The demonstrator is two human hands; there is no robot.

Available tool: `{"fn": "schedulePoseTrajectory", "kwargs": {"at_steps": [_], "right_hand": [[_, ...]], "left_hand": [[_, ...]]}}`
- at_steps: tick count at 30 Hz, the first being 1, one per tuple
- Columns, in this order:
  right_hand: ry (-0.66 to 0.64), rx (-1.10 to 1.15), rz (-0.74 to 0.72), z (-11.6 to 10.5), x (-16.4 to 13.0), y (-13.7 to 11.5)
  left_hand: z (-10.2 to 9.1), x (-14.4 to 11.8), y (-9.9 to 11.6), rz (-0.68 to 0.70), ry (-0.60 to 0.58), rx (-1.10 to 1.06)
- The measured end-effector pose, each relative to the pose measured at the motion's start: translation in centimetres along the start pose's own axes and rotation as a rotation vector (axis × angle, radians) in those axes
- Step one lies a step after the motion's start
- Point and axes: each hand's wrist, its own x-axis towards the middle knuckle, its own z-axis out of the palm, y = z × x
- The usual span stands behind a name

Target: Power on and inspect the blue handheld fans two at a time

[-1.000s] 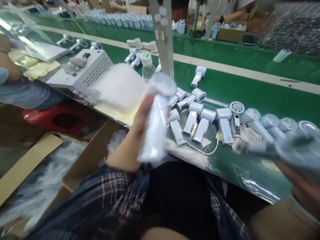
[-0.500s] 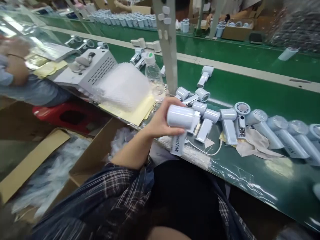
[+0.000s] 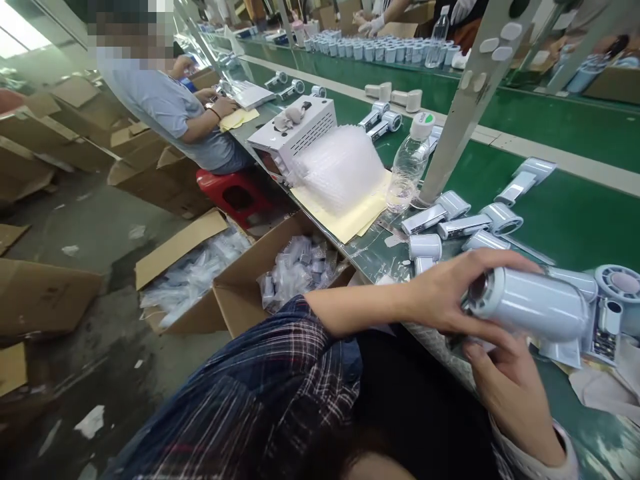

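My left hand [image 3: 447,291] grips the rear end of a pale blue handheld fan [image 3: 535,308], fingers curled over its round barrel. The fan lies sideways above the table's near edge, its handle pointing down. My right hand [image 3: 505,383] comes up from below, its fingertips against the underside of the barrel near my left hand. Several more pale blue fans [image 3: 453,223] lie loose on the green table [image 3: 560,213] just behind my hands.
A water bottle [image 3: 410,160], a stack of bubble wrap [image 3: 340,167] and a white machine box [image 3: 295,130] stand to the left of a slanted metal post [image 3: 460,113]. Open cardboard boxes [image 3: 295,273] of bagged parts sit on the floor. A co-worker [image 3: 165,107] sits at far left.
The view has swung left and down. The fan in my left hand has turned from handle-down upright hold to lying sideways, and my right hand has come up under it.
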Motion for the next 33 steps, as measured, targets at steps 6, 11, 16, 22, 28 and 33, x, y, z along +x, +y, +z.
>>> {"fn": "schedulePoseTrajectory", "kwargs": {"at_steps": [6, 11, 16, 22, 28, 33], "right_hand": [[-0.093, 0.423, 0.172, 2.3, 3.1, -1.5], [-0.164, 0.562, 0.220, 2.2, 2.8, -2.5], [-0.089, 0.512, 0.156, 2.3, 2.3, -2.1], [-0.051, 0.471, 0.126, 2.1, 1.7, -1.8], [-0.035, 0.447, 0.105, 2.3, 1.2, -1.3], [-0.022, 0.398, 0.103, 2.3, 0.8, -0.5]], "left_hand": [[-13.5, -0.9, -7.9, -0.683, 0.260, 0.915], [-15.8, -1.8, -12.0, -0.878, 0.174, 0.949], [-16.3, -1.8, -13.0, -0.902, 0.179, 0.954], [-11.6, -0.9, -5.2, -0.372, 0.672, 0.429], [-1.0, 0.3, 4.4, -0.048, 0.384, -0.238], [1.5, 0.6, 3.5, 0.004, 0.462, -0.218]]}}
